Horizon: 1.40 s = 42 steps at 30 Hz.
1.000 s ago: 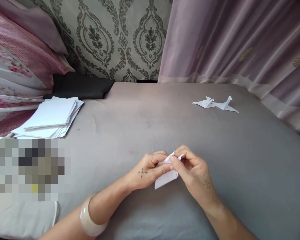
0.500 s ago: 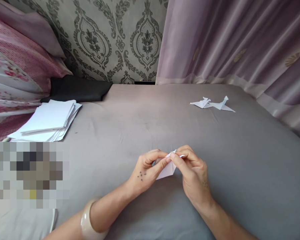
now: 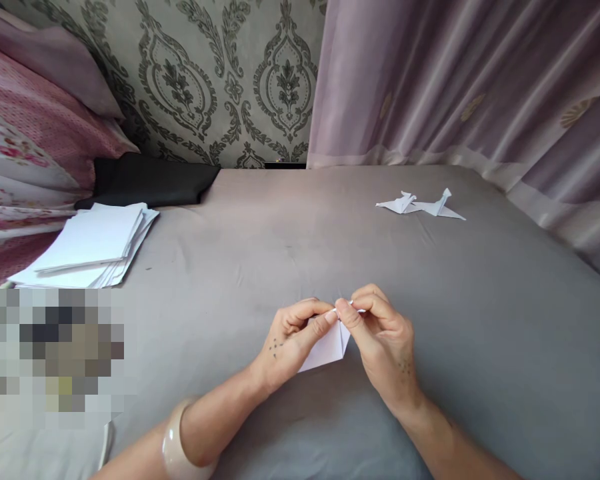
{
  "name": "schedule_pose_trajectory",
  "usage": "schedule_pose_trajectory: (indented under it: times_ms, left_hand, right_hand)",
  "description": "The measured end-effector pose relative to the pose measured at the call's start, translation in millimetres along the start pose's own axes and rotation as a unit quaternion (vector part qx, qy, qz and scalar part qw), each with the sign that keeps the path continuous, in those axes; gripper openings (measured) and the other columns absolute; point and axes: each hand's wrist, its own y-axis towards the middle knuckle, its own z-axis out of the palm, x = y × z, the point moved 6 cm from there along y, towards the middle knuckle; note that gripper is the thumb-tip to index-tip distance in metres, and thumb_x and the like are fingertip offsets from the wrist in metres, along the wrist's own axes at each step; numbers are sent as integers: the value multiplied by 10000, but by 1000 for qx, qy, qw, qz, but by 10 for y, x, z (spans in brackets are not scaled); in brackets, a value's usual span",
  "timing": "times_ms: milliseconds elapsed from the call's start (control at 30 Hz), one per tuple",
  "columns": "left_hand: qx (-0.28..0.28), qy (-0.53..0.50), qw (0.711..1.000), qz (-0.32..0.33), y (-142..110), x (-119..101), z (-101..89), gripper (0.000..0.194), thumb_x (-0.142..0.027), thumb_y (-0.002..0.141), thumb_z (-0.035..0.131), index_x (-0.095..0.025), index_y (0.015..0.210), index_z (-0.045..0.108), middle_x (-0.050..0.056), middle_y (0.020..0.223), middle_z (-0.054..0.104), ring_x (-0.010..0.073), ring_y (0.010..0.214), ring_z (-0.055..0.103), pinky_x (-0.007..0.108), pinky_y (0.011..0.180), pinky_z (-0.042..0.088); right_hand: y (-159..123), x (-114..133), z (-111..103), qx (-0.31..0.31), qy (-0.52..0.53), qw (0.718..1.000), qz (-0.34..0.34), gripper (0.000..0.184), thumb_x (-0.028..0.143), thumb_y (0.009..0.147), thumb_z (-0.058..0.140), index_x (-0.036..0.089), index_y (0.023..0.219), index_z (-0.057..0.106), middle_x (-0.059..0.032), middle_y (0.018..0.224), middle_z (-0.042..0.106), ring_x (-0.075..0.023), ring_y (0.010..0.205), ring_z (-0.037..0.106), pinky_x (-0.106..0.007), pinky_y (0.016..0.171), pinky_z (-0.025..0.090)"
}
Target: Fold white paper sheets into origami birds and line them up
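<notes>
A folded sheet of white paper (image 3: 329,348) is held between my two hands above the grey cloth. My left hand (image 3: 296,340) pinches its upper edge between thumb and fingers. Right beside it, my right hand (image 3: 384,340) has thumb and forefinger closed on the upper right part of the same paper. The thumbs nearly touch, and they hide the fold along the top. Below them hangs a flat panel with a crease near its right side. A pale bangle (image 3: 180,443) circles my left forearm.
Two folded white paper figures (image 3: 399,203) lie at the far right. A stack of white paper (image 3: 93,237) sits at the left, with a black folded item (image 3: 153,180) behind it. Curtains hang on both sides. The lower left is pixelated.
Both hands keep their pinch on the folded paper while the fingers shift along its top edge. Less of the upper flaps shows now. The view has swung slightly to the right.
</notes>
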Motion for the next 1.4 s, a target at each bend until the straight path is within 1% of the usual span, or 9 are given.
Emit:
schedule_pose_trajectory:
  times_ms: [267,333,433,533,767,967,1133,1300,1400]
  left_hand:
    - [12,5,999,-30,43,125,16,252,-394,780,695,-158,820,773,50,747,712,146,666,586,232,586,428]
    - [-14,-7,999,-44,61,150,-21,241,-391,754,719,-162,804,777,44,727,717,133,629,581,222,561,425]
    - [-81,-43,995,-49,83,160,-121,229,-388,736,737,-173,803,777,32,721,717,123,622,581,216,567,432]
    - [-130,-79,988,-39,99,170,-215,211,-377,729,752,-177,792,767,21,733,710,113,640,579,211,590,434]
    - [-49,-101,990,-89,144,233,-208,272,-407,762,722,-140,810,731,43,732,695,129,660,595,237,617,438]
    - [-78,-19,994,-80,160,197,-268,308,-432,768,696,-127,725,695,13,615,621,86,543,482,213,526,346]
    - [-11,-27,996,-87,202,221,-258,352,-465,763,681,-118,701,677,-23,530,501,64,497,398,204,489,305]
    - [-53,-7,991,-125,227,269,-341,371,-473,708,720,-134,620,595,-29,523,501,55,446,387,191,419,278]
    - [-82,49,986,-134,251,260,-375,390,-492,711,701,-150,593,556,-24,522,521,51,404,362,192,385,245]
  right_hand:
    - [72,-145,-43,6,17,999,51,319,353,866,599,197,591,553,27,666,487,-100,631,474,-252,615,382]
    - [77,-246,8,43,81,990,109,240,422,872,579,214,774,648,10,744,575,-117,685,539,-253,628,413]
    - [33,-334,139,120,153,960,200,332,473,841,605,215,1047,643,-29,881,660,-160,801,611,-281,703,472]
    - [-15,-341,219,166,155,944,237,315,440,784,681,188,971,674,-38,872,687,-175,824,630,-304,771,485]
    - [7,-446,181,156,114,952,240,258,434,783,668,186,834,715,-15,756,688,-147,711,607,-274,683,469]
    - [36,-504,183,138,108,949,262,287,456,740,690,170,753,708,-20,684,662,-124,621,558,-263,601,469]
    - [91,-565,121,114,105,951,268,324,474,730,694,158,795,727,-32,709,671,-114,615,539,-263,602,454]
    - [127,-603,139,167,122,943,260,310,428,759,668,168,920,717,-28,800,697,-117,697,587,-283,714,482]
    - [188,-684,111,141,72,958,240,331,416,740,680,166,957,671,-10,736,676,-126,657,601,-285,658,489]
